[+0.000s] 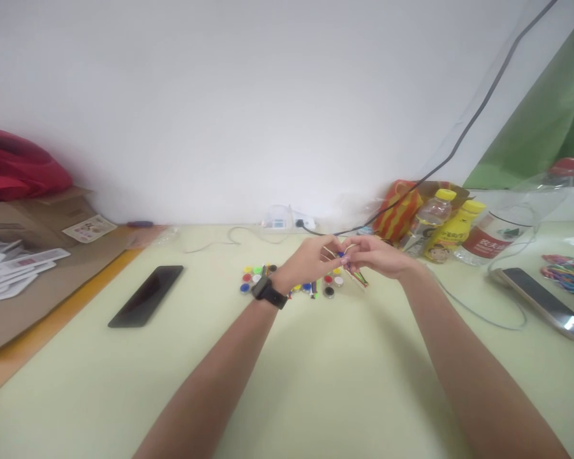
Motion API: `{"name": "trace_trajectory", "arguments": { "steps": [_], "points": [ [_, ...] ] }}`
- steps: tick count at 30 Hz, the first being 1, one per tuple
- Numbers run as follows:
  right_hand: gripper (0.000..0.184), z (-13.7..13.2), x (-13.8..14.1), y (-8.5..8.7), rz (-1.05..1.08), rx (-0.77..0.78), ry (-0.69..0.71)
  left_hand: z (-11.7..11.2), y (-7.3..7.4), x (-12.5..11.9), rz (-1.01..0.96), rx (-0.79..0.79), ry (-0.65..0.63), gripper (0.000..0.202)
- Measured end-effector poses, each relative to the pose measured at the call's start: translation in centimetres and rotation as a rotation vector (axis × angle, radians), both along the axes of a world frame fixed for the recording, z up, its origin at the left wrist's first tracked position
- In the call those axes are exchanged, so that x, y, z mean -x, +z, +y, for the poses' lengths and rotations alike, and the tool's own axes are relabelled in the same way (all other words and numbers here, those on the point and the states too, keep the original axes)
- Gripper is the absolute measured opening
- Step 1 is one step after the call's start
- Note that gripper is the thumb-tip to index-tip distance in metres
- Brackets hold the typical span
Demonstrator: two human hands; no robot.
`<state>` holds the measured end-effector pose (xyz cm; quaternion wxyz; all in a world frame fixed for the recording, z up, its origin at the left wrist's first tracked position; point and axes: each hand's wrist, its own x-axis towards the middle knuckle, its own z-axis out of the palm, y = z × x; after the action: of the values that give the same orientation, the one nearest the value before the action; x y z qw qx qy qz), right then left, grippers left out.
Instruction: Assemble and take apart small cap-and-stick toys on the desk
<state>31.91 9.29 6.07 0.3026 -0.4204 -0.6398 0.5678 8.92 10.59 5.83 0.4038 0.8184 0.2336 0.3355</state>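
My left hand [309, 260], with a black watch [268, 292] on its wrist, is raised above the table with its fingertips pinched together. My right hand [377, 255] meets it from the other side, its fingers also closed in a pinch. Between the fingertips shows a small blue piece [341, 255], mostly hidden by the fingers. Below the hands lie several small round discs, among them a blue disc [244, 288], a red disc [247, 278] and a black disc [329, 291]. Thin coloured strands [362, 278] stick out beneath my right hand.
A dark phone [146, 297] lies on the left, another phone [548, 301] on the right by a pile of coloured cords [569, 275]. Bottles, including a yellow bottle [452, 234], stand at the back right. A cardboard box [38, 217] sits far left; a power strip [287, 220] is against the wall.
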Motion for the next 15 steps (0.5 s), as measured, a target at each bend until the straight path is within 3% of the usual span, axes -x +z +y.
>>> {"name": "trace_trajectory", "arguments": {
  "steps": [9, 15],
  "points": [
    [0.020, 0.6, 1.2, -0.5, 0.084, -0.112, -0.171, -0.1, -0.3, -0.7, -0.056, -0.119, 0.042, 0.014],
    [0.016, 0.5, 1.5, -0.4, -0.016, -0.169, -0.173, 0.0, 0.1, -0.4, 0.000, -0.156, 0.042, 0.009]
  ]
}}
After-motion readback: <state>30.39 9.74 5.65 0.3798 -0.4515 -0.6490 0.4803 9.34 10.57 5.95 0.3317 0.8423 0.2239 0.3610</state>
